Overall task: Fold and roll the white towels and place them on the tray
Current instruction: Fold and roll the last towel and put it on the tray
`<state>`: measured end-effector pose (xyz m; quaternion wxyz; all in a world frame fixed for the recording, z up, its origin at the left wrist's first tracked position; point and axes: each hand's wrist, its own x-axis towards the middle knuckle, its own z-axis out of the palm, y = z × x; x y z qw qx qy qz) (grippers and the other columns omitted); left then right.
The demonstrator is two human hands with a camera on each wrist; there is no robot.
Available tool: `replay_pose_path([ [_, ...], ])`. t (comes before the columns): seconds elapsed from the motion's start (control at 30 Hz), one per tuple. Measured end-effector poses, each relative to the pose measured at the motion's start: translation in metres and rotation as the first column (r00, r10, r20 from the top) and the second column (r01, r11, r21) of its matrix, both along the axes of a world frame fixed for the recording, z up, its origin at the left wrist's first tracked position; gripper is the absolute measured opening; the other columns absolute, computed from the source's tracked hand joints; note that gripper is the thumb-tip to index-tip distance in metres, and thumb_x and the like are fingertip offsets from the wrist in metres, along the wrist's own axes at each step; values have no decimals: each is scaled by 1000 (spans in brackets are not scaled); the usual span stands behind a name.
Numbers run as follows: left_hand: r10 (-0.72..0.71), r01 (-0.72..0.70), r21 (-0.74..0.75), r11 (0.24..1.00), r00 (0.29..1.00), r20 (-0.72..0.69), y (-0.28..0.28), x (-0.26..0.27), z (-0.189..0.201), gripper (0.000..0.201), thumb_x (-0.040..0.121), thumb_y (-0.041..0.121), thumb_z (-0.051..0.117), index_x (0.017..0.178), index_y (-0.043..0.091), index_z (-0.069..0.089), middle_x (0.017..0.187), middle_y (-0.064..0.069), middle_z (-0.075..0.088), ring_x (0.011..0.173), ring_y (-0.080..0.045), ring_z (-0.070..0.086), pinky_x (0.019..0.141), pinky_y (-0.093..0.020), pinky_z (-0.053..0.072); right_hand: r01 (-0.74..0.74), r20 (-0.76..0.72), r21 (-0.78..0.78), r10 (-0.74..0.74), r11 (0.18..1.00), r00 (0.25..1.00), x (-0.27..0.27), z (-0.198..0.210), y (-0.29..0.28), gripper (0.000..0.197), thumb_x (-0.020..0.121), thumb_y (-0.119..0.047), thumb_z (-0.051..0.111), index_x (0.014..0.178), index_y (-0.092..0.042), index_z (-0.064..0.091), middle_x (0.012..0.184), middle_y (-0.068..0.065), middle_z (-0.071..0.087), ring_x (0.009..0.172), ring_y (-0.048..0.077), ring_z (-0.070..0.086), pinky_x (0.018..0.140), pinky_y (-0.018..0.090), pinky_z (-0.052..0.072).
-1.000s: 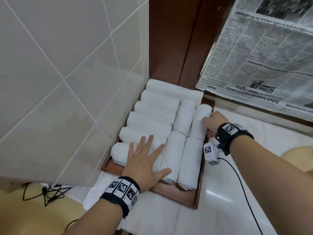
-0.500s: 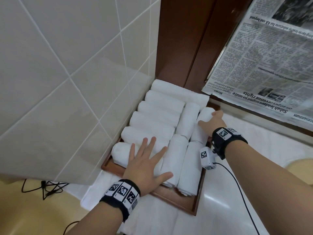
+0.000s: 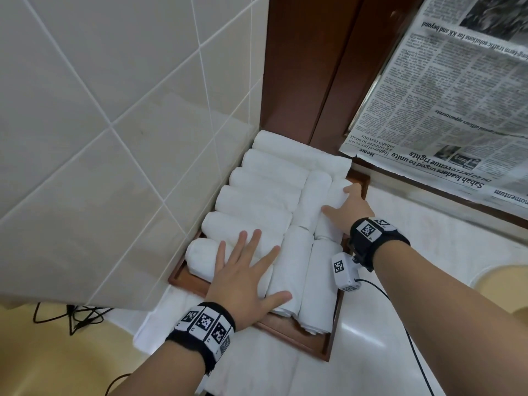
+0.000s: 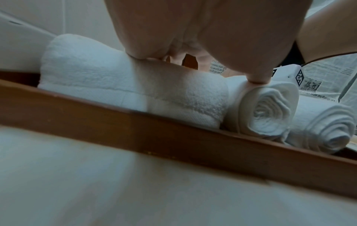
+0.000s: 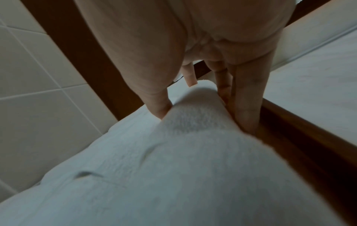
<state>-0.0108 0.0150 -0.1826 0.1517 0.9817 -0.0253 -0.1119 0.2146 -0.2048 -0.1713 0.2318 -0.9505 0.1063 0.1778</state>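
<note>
A brown wooden tray (image 3: 285, 334) holds several rolled white towels, some crosswise on the left and some lengthwise on the right. My left hand (image 3: 248, 261) lies flat with fingers spread on the nearest crosswise rolls (image 3: 205, 255); in the left wrist view the left hand (image 4: 193, 45) presses on a roll (image 4: 115, 85) behind the tray rim (image 4: 154, 131). My right hand (image 3: 343, 204) grips the far right roll (image 3: 335, 192). In the right wrist view the thumb (image 5: 160, 107) is on one side of that roll (image 5: 173, 168) and the fingers (image 5: 247, 107) are between it and the tray wall.
A tiled wall (image 3: 114, 110) borders the tray on the left and a dark wooden frame (image 3: 308, 67) stands behind it. A newspaper (image 3: 443, 110) hangs at the back right. A flat white towel (image 3: 428, 224) covers the counter under the tray. Cables (image 3: 71, 312) lie lower left.
My right hand has slid a little toward the far end of the right roll, its fingers dropping down the roll's outer side. The left hand stays flat on the near rolls.
</note>
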Motion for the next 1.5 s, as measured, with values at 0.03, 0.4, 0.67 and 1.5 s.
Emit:
replay_pose_path([
  [0.03,2,-2,1,1000,1000,-1,0,0,1,92,81,94,25,159,51,3,167,8,-27,151,-16,-33,122,-55,-16,-1,7,15,1,1000,1000,1,-1,-1,75,87,-48,71,144,-27,26,124,13,58,92,32,61,76,36,49],
  [0.4,-56,59,38,998,995,-77,3,2,6,123,62,102,42,158,48,-14,162,5,-39,147,-20,-40,121,-58,-17,-51,37,67,49,996,998,2,8,-5,73,92,-48,68,147,-22,27,112,11,63,88,29,59,72,34,47],
  [0.67,-62,64,60,996,997,-36,6,0,1,118,66,103,37,158,49,-12,164,5,-36,149,-20,-37,121,-59,-17,-38,12,96,37,995,999,-70,46,-23,87,91,-54,65,160,-29,17,147,14,42,118,33,57,96,40,50],
  [1.5,-140,140,175,975,990,-9,16,11,5,112,63,108,17,156,53,-14,165,10,-31,151,-21,-34,110,-76,-16,38,-140,260,-1,965,990,-180,12,5,93,97,-39,64,164,-22,1,159,8,41,138,32,48,110,37,40],
])
